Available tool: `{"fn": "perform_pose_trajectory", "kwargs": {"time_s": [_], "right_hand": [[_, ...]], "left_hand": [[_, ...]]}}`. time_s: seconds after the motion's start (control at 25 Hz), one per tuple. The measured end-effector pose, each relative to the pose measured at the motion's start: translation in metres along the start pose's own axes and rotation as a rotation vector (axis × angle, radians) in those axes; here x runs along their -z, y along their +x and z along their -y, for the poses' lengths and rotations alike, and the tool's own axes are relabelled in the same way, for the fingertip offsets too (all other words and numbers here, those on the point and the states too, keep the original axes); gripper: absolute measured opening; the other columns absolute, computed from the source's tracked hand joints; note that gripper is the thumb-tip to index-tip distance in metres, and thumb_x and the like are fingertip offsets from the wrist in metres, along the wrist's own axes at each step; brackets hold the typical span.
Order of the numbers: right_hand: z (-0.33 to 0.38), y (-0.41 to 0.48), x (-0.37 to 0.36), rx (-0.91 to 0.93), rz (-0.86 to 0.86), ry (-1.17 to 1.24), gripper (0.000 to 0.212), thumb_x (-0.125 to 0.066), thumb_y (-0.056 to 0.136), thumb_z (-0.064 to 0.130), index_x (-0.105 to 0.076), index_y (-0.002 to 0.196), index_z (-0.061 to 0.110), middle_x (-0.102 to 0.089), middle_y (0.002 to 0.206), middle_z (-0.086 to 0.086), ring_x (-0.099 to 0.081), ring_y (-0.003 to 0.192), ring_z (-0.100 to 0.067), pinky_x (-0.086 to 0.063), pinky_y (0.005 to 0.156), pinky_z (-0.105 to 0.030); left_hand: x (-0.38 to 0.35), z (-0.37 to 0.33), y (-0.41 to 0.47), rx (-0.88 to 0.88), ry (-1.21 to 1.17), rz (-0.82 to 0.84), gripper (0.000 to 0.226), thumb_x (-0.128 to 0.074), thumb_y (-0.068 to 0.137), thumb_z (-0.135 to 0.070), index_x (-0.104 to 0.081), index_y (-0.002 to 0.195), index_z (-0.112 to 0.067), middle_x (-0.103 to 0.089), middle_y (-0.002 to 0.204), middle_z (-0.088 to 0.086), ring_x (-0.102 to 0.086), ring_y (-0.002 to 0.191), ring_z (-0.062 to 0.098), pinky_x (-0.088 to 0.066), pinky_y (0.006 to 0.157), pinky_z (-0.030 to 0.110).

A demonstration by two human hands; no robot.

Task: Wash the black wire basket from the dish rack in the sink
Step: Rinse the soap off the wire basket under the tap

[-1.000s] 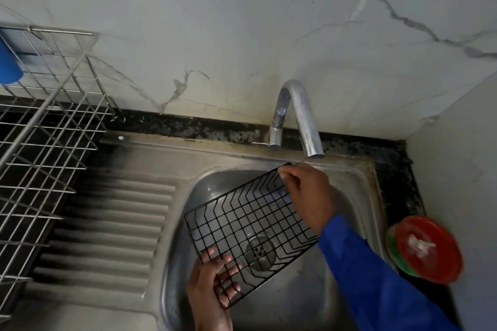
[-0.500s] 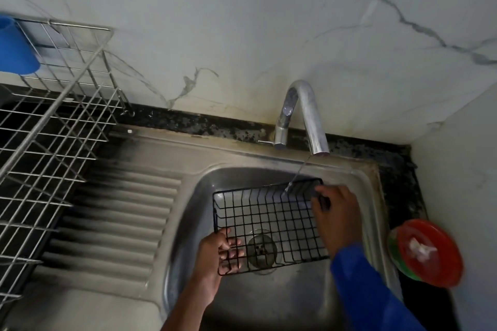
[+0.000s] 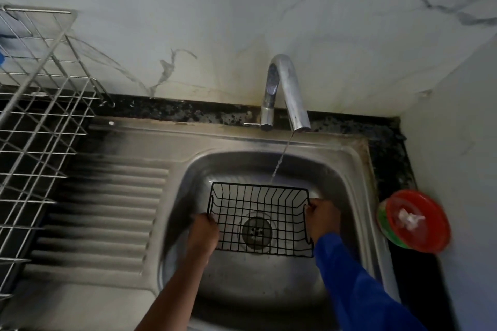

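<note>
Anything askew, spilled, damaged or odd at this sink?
Nothing looks spilled or broken. The water stream from the tap is thin and slants left, meeting only the far rim of the black wire basket. Dark smears cover the drainboard.

Black wire basket (image 3: 259,219) – matt coated metal, sink (image 3: 347,166) – dull brushed steel

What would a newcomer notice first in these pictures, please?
The black wire basket stands out, held low in the stainless steel sink with the left hand and right hand each taking a grip on one end. A thin stream of water falls from the curved chrome tap toward the basket's far rim. A round red container sits on the dark counter at right.
</note>
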State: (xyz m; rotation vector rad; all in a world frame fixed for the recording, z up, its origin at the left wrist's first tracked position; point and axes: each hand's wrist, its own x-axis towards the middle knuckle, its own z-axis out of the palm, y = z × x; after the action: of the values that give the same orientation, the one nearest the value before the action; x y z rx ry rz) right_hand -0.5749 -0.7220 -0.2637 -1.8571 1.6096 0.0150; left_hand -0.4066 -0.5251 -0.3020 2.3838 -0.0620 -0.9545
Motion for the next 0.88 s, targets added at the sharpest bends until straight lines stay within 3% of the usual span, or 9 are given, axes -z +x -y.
{"fn": "perform_pose_trajectory", "kwargs": {"time_s": [0.16,0.32,0.44,0.56,0.64,0.76,0.88], "right_hand": [[0.000,0.005,0.000,-0.026,0.014,-0.035,0.019,-0.051,0.093,0.000,-0.070,0.092,-0.001,-0.068,0.089,-0.018,-0.057,0.075,-0.022,-0.047,0.071,-0.026],[0.002,0.008,0.000,-0.048,0.036,-0.096,0.021,-0.050,0.095,0.003,-0.069,0.102,0.003,-0.068,0.097,-0.016,-0.062,0.084,-0.025,-0.047,0.074,-0.025],[0.005,0.003,0.003,-0.052,0.031,-0.108,0.021,-0.050,0.095,0.005,-0.068,0.107,0.008,-0.068,0.100,-0.013,-0.063,0.086,-0.024,-0.053,0.077,-0.029],[0.029,-0.005,0.015,0.222,-0.119,-0.049,0.015,-0.056,0.093,0.014,-0.063,0.100,0.025,-0.063,0.092,0.001,-0.061,0.082,-0.014,-0.051,0.075,-0.024],[0.064,-0.010,0.023,0.313,0.022,0.201,0.017,-0.055,0.095,0.015,-0.059,0.094,0.032,-0.059,0.086,0.009,-0.058,0.080,-0.005,-0.045,0.075,-0.015],[0.112,-0.013,0.024,0.130,0.323,0.642,0.018,-0.056,0.094,0.009,-0.066,0.092,0.024,-0.071,0.093,0.000,-0.068,0.091,-0.016,-0.055,0.089,-0.033],[0.138,-0.010,0.030,-0.128,0.478,1.007,0.012,-0.057,0.092,0.003,-0.069,0.092,0.007,-0.073,0.089,-0.012,-0.071,0.087,-0.023,-0.057,0.082,-0.031]], "left_hand": [[-0.004,-0.008,-0.006,-0.135,0.321,0.025,0.021,-0.047,0.098,-0.001,-0.056,0.117,0.000,-0.063,0.109,0.014,-0.065,0.105,0.031,-0.051,0.080,0.033],[-0.006,-0.005,-0.001,-0.142,0.370,0.070,0.023,-0.044,0.100,0.000,-0.057,0.120,-0.001,-0.060,0.111,0.010,-0.064,0.105,0.024,-0.055,0.085,0.032],[-0.002,-0.013,-0.009,-0.104,0.335,0.049,0.027,-0.045,0.103,-0.011,-0.053,0.127,-0.002,-0.063,0.125,0.016,-0.064,0.110,0.026,-0.054,0.091,0.033],[0.007,-0.053,-0.031,-0.321,0.115,-0.151,0.048,-0.051,0.104,-0.020,-0.043,0.147,-0.001,-0.058,0.139,0.011,-0.059,0.124,0.022,-0.040,0.100,0.016],[0.013,-0.097,-0.037,-0.470,-0.140,-0.198,0.039,-0.053,0.104,-0.019,-0.055,0.140,-0.006,-0.066,0.120,-0.003,-0.064,0.104,0.008,-0.043,0.089,0.005],[0.019,-0.165,-0.038,-0.270,-0.797,0.123,0.019,-0.054,0.103,-0.014,-0.063,0.120,-0.017,-0.069,0.107,-0.004,-0.065,0.098,0.009,-0.051,0.082,0.018],[0.027,-0.205,-0.035,-0.155,-1.122,0.282,0.017,-0.050,0.104,-0.009,-0.064,0.094,-0.009,-0.073,0.085,0.002,-0.068,0.086,0.015,-0.055,0.081,0.027]]}}
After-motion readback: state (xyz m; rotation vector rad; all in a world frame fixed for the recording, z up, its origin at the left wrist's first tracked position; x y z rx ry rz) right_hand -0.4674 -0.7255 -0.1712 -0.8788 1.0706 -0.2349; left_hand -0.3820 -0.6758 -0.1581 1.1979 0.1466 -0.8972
